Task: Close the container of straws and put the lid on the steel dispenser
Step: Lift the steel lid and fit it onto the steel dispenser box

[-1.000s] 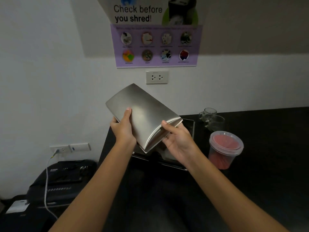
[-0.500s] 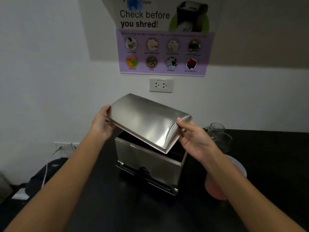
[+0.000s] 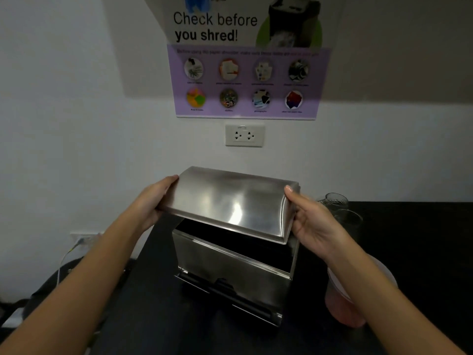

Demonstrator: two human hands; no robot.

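lid (image 3: 230, 201) sits in both hands, fingers (image 3: 290, 190) curled on its two ends. steel dispenser (image 3: 230, 267) below is open and dark inside. left hand (image 3: 151, 203) and right hand (image 3: 314, 224) grip tight.

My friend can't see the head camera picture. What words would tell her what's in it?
Two bare hands, left hand and right hand, hold a curved steel lid just above an open steel dispenser on a black counter. A pink plastic container sits to the right, partly hidden by the right arm, and a shredder poster hangs on the wall.

head view, forward-down, close over counter (image 3: 409, 252)
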